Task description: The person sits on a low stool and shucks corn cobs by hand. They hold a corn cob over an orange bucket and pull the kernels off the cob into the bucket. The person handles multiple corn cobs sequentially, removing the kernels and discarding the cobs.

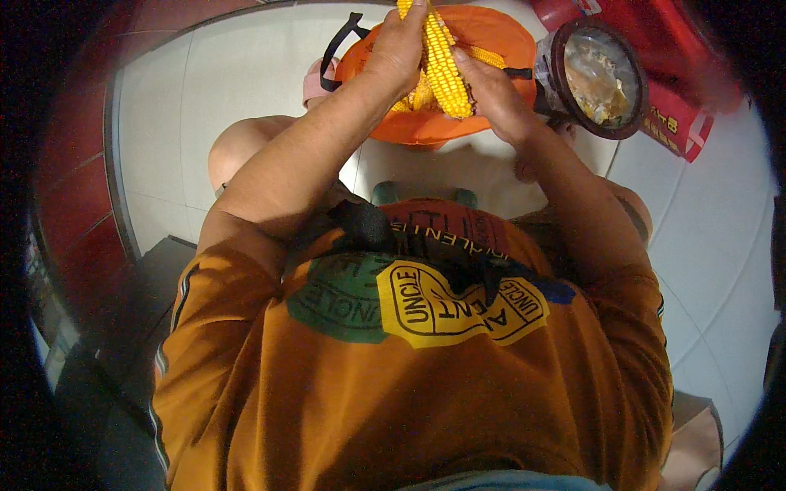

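A corn cob with bright yellow kernels (447, 67) slants down between my hands, with its upper end near the top edge of the picture. My left hand (398, 46) grips it high up, the thumb lying along it. Left of that thumb more yellow kernels show; whether they belong to a second cob I cannot tell. On the other side, my right hand (494, 92) has its fingers against the lower part of the cob. Below both hands is an orange container with black straps (424, 134). Inside it lie another cob (489, 57) and more yellow corn (422, 95), partly hidden.
A bin with a dark brown rim (642, 80) and a clear liner holding waste stands right of the orange container. Beside it are a red bag bearing writing (672, 126) and a larger red object (663, 37). Pale floor tiles (153, 123) surround my legs; dark red tiles (73, 178) lie left.
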Demonstrator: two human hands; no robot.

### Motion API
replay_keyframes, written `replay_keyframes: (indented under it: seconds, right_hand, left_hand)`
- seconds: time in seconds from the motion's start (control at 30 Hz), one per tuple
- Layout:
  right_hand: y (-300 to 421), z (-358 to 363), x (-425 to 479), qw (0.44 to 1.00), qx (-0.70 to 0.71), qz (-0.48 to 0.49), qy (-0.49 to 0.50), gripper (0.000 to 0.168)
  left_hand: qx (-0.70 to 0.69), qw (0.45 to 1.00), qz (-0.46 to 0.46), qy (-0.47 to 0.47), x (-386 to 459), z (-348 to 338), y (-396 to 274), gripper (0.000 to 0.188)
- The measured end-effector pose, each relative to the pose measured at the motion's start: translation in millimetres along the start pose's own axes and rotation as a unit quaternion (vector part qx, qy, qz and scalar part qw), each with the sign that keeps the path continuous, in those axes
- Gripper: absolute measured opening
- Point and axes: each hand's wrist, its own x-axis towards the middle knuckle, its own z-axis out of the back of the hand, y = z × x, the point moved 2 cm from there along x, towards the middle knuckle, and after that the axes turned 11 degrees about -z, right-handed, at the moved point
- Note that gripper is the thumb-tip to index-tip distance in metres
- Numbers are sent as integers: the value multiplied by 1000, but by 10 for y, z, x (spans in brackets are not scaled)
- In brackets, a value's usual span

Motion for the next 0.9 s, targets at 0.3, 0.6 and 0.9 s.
replay_keyframes:
  seconds: [0.3,0.6,0.9]
  right_hand:
    - [298,-21,-195,996,-26,-80,-19,58]
    - [300,30,-200,1000,-3,27,1,56]
    - [247,-132,-214,990,124,67,-5,33]
  left_hand:
    - [-275,960,60,0,254,205,100,47]
    - [-318,945,41,-69,387,290,49,50]
    - [-315,934,116,-125,262,149,85,56]
